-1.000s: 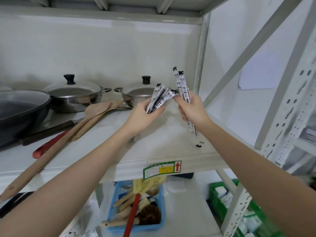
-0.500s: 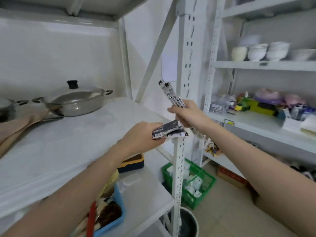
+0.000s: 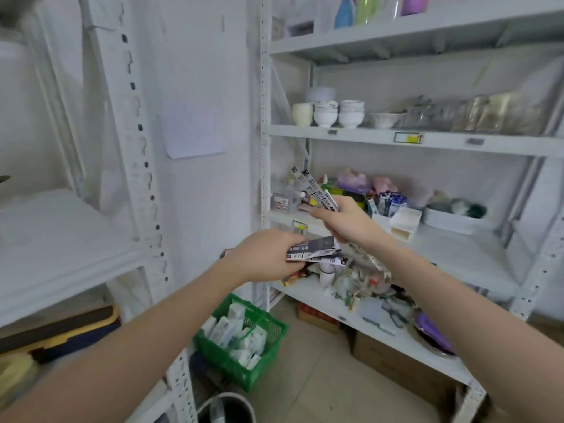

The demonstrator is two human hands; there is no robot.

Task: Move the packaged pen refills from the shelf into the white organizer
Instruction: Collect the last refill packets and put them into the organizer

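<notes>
L hand (image 3: 268,257) gripping refill packs (image 3: 314,253) | R hand (image 3: 348,222) gripping upright packs (image 3: 314,190) | white organizer (image 3: 404,218) behind

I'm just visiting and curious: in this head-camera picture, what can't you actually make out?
- Print on the refill packets: too small and blurred.
- How many packets the left hand and right hand hold: overlapping, fingers cover them.
- White organizer: compartments blurred, partly behind the right hand.
- Low shelf clutter: motion blur.
</notes>
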